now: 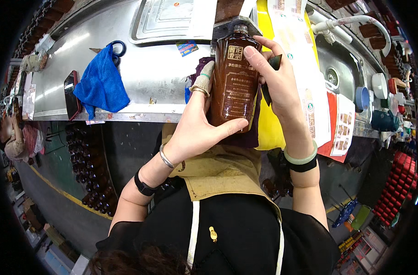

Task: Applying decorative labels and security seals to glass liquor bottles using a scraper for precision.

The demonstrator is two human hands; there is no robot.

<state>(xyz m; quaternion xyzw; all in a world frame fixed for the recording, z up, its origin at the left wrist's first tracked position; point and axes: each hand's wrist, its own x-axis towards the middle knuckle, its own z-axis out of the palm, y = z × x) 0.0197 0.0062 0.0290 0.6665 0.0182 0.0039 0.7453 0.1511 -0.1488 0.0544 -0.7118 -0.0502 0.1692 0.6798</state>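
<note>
A brown glass bottle (235,85) with pale printing stands nearly upright in the picture, its neck pointing away from me, at the bench's front edge. My left hand (197,130) grips its lower left side, thumb across the base; a knitted finger cover is on at least one finger. Against the upper right side rests my right hand (282,82), thumb on the bottle's front and fingers around the edge. A dark, stiff-looking strip (275,62) sticks out between that hand's fingers; its kind is unclear. Purple cloth (202,65) shows behind the bottle.
On the steel bench lie a blue cloth (101,85) over blue-handled scissors (119,48), a phone (71,94) and a metal tray (161,23). To the right are printed sheets (293,34) on yellow material (269,133), a sink (344,59) and a white pipe (355,20).
</note>
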